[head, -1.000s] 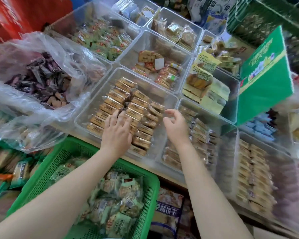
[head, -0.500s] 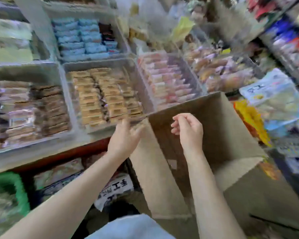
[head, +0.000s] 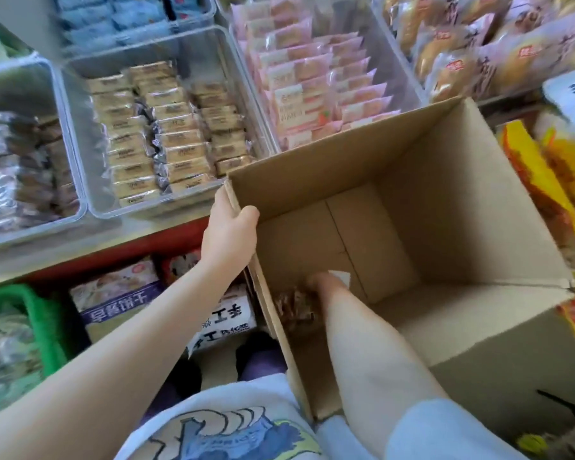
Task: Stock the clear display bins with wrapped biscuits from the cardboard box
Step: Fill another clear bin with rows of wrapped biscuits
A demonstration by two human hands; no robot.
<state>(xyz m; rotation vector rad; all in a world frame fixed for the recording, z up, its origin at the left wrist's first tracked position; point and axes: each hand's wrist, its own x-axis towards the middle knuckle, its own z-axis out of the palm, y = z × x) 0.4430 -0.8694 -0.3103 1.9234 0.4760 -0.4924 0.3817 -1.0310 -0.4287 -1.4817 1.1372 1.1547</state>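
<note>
**Left hand on the box rim, right arm deep inside**

The cardboard box (head: 445,200) stands open in front of the person, its near-left corner close against the display shelf. The left hand (head: 228,234) holds the top of the box's left wall near the far corner: the thumb hooks over the edge to the inside and the other fingers lie on the outside, so this grip is closed around the cardboard rim.

The right hand (head: 322,283) reaches down to the floor of the box, at its near-left part. It sits at a small heap of brown wrapped biscuits (head: 292,310) lying against the left wall. The hand is blurred and seen from behind the forearm, so I cannot tell whether its grip is wide, narrow, or already around a packet. A pale scrap (head: 341,277) lies on the box floor just beyond the fingers. The rest of the box floor shows bare cardboard.

On the shelf just behind the box stands a clear bin (head: 80,134) filled with three rows of tan wrapped biscuits (head: 166,134). To its right a bin of pink packets (head: 316,84) touches the far wall of the box. To its left a bin holds dark packets (head: 24,167). Below the shelf sit a green basket (head: 44,323) and large printed bags (head: 120,300).
</note>
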